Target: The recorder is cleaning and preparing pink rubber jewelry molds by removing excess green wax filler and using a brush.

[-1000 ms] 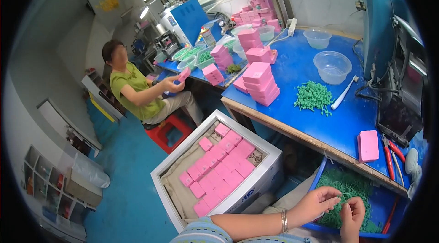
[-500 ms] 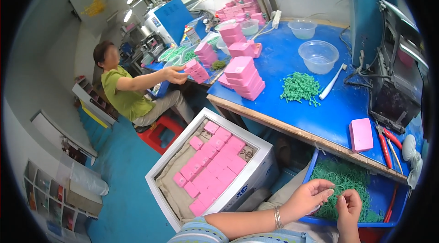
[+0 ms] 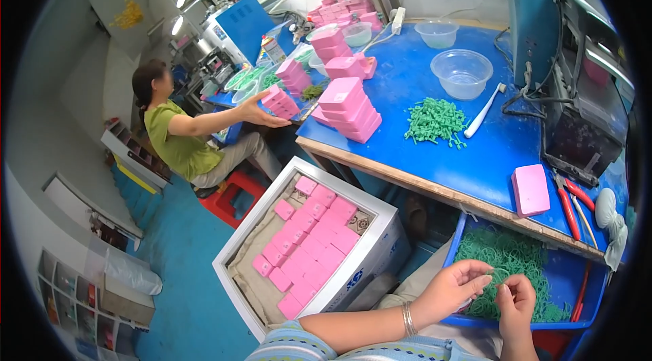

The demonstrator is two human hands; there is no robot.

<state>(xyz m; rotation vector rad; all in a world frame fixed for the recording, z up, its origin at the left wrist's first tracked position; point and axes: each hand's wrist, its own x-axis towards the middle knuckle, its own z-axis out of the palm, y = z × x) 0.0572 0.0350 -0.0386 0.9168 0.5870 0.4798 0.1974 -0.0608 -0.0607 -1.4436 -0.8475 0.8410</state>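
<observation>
My left hand [image 3: 451, 293], with bangles at the wrist, is closed in a pinch on a thin green looped strand [image 3: 501, 274]. Close beside it, my right hand [image 3: 517, 301] pinches the same strand between thumb and fingertips. Both hands are over the near side of a blue tray [image 3: 595, 300] on my lap side of the table, which holds a tangled heap of thin green strands [image 3: 499, 247]. On the blue table above lies a pile of short green pieces [image 3: 435, 121].
A white-rimmed box [image 3: 234, 298] of pink blocks stands left of me. On the table are stacked pink blocks [image 3: 350, 106], a single pink block [image 3: 530, 190], red-handled pliers [image 3: 568, 206], a white-handled brush [image 3: 483, 113] and clear bowls [image 3: 462, 76]. A co-worker [image 3: 170, 127] sits far left.
My view has turned slightly, shifting the scene a little left. My hands stay together, and the green loop shows more plainly between them. The co-worker's hand has opened out beside a pink stack.
</observation>
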